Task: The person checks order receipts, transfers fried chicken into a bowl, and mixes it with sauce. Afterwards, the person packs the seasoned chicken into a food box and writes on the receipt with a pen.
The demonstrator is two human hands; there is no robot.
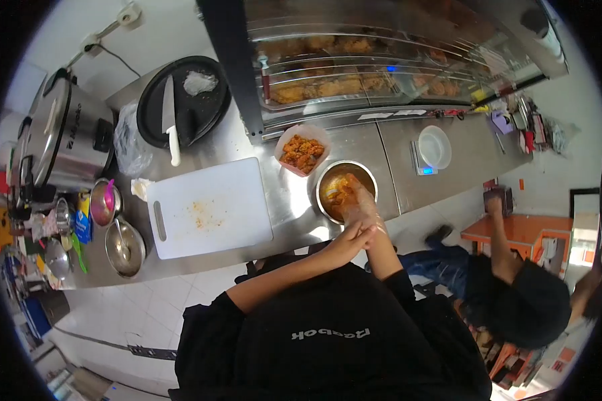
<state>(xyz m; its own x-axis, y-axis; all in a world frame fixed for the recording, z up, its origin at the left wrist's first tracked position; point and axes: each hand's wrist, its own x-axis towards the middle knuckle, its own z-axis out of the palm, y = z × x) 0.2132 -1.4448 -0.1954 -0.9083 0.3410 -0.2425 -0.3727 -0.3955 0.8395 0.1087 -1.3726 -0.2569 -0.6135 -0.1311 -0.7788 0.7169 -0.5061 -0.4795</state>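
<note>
My right hand (360, 200) wears a clear plastic glove smeared with orange sauce. It reaches over a round metal bowl (323, 207) with sauce inside, its fingers pointing down into the bowl and looking stretched out; the tips are hard to make out. At the right wrist, my left hand (356, 239) is bare and closed around the glove's cuff. Just left of the bowl stands a paper box (280, 144) filled with saucy fried chicken pieces (302, 154).
A white cutting board (211, 207) with crumbs lies left. Behind it, a black pan (155, 100) holds a knife (170, 110). A kitchen scale (424, 170) bears a white bowl (435, 147). A glass display case (374, 60) borders the counter. Another person (515, 301) is at right.
</note>
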